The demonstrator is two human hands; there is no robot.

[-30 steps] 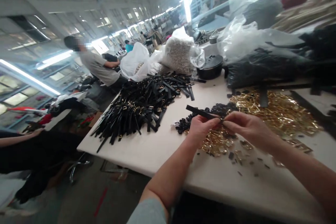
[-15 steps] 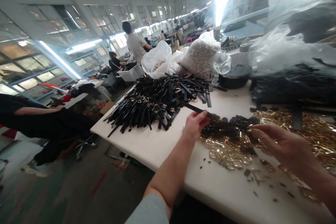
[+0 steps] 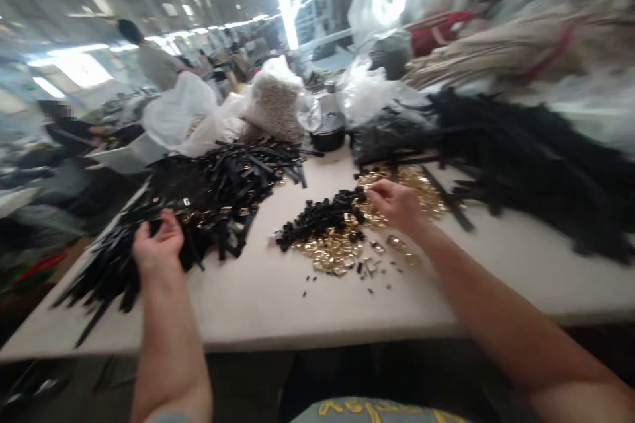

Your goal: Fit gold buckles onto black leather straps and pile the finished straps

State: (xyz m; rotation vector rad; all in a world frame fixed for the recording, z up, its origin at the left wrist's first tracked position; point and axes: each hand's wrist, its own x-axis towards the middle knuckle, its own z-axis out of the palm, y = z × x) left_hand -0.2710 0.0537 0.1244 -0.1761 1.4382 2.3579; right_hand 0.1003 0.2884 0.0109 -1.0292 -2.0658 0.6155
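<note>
My left hand (image 3: 159,243) is over the near side of a heap of black straps with gold buckles (image 3: 218,192). Its fingers are apart and the palm shows no strap in it. My right hand (image 3: 399,206) reaches to where a pile of small black loops (image 3: 322,215) meets a pile of gold metal buckles (image 3: 417,185). The thumb and fingers there are pinched together; whatever is between them is too small and blurred to tell. More gold buckle frames (image 3: 332,252) lie in front of the black loops.
A mass of long black straps (image 3: 526,165) covers the table's right side. Plastic bags (image 3: 275,99) and a round black container (image 3: 327,132) stand at the back. Loose bits lie on the white table (image 3: 258,317). Two people (image 3: 156,63) are at the far left.
My view has swung right. My left hand has moved left from the loops to the strap heap and let go of the black strap it held. My right hand remains by the buckles, pinched.
</note>
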